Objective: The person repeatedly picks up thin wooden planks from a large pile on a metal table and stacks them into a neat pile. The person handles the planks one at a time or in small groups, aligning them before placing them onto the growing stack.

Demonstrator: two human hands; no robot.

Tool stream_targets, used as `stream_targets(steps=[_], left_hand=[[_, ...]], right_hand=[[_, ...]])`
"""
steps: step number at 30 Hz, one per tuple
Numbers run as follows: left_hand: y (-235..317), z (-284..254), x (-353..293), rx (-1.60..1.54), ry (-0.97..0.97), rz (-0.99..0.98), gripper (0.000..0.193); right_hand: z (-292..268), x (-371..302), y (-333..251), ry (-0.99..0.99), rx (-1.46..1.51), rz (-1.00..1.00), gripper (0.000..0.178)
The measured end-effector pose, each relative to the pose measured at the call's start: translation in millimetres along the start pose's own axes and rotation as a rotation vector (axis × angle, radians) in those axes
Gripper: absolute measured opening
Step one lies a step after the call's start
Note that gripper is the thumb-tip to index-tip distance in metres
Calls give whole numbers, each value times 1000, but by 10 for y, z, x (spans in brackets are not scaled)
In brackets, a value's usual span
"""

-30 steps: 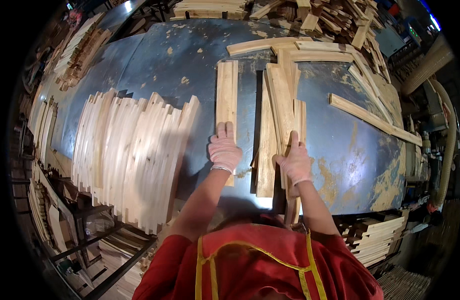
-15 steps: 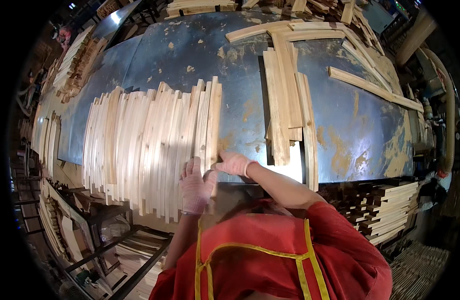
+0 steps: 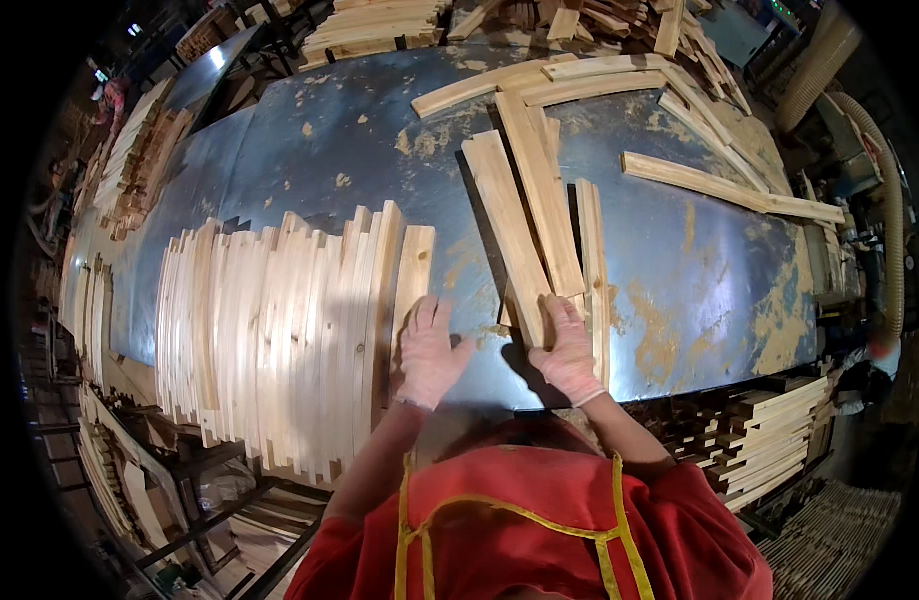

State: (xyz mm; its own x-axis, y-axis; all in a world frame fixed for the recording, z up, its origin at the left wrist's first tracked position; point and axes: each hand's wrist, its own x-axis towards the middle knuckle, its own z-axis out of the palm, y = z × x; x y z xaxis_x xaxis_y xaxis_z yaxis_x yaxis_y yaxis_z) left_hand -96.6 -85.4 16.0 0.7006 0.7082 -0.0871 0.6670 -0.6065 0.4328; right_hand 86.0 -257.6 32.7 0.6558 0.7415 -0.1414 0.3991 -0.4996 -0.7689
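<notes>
Timber slats [image 3: 300, 330] line up at 9 o'clock from the left hand [image 3: 431, 355], spread against a pale board [image 3: 416, 262] at 12 o'clock; the right hand [image 3: 567, 355] touches a plank [image 3: 506, 225] angled towards 11 o'clock, though I can't tell whether it grips.

The tabletop [image 3: 300, 160] is moderately lit, and glare is seen at its right near part. A soft shadow is cast over the pale strips [image 3: 270, 320]. Towards the black corners, edges are bent and details are dimmed.
</notes>
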Motion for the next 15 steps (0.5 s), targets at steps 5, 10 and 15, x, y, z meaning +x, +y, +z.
stream_targets(steps=[5, 10, 15], left_hand=[[454, 310, 818, -480, -205, -309, 83], [992, 607, 1147, -416, -176, -360, 96], [1402, 711, 877, -37, -154, -255, 116]], right_hand=[[-552, 418, 129, 67, 25, -100, 81], [-528, 1504, -148, -59, -299, 113, 97], [-395, 2056, -217, -47, -319, 247, 104]])
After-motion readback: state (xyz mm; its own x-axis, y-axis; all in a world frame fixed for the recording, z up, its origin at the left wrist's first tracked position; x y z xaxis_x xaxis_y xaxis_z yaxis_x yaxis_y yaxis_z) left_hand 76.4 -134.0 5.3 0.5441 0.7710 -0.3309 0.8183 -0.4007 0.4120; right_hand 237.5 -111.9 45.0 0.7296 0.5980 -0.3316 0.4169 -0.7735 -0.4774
